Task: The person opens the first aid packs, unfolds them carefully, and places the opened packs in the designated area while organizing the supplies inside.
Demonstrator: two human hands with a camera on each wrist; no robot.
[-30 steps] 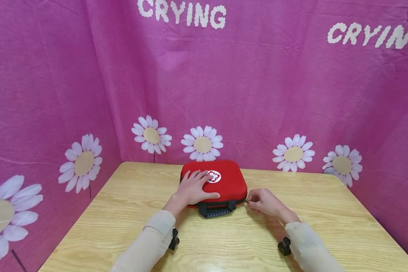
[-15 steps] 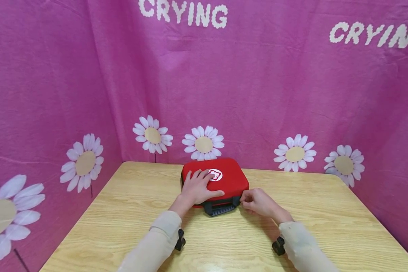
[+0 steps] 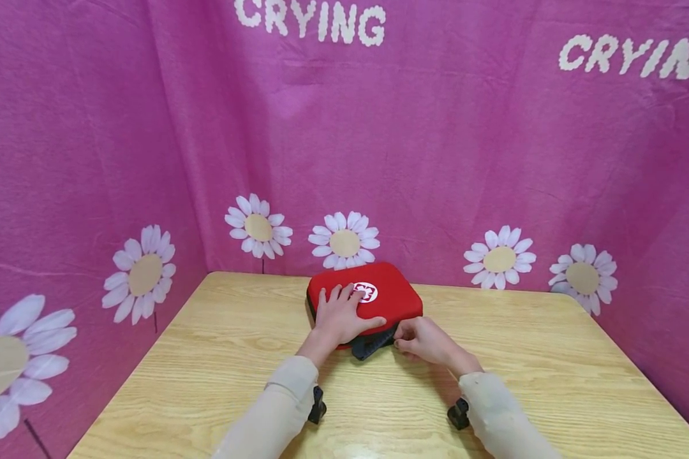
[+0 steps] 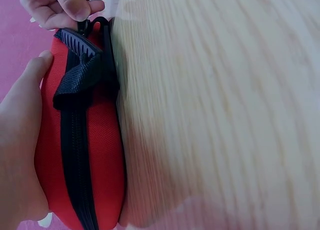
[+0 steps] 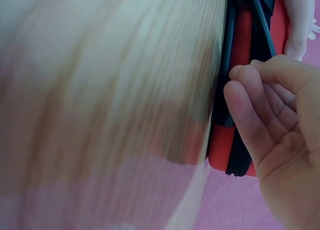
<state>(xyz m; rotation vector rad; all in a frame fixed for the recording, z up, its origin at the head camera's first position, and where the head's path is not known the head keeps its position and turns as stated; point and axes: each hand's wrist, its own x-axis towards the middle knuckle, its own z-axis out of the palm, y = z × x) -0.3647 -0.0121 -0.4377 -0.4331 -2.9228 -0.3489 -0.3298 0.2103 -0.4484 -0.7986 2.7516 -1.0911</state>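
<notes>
A red zip case with a round white emblem lies on the wooden table. My left hand rests on its lid, fingers spread, thumb toward the front edge. At the front right corner my right hand pinches a small dark zipper pull between thumb and finger, seen in the left wrist view. The black zip runs along the case's side. Beside the right fingers the black carry handle sits skewed. In the right wrist view the right hand hides the pull.
The pale wood table reaches out on both sides of the case. Behind it hangs a pink cloth with printed daisies and lettering, which also covers the left and right sides.
My right hand has moved left along the case's front with the zipper pull, and the handle has swung askew. The left hand has shifted slightly right, still on the lid; the case has turned a little.
</notes>
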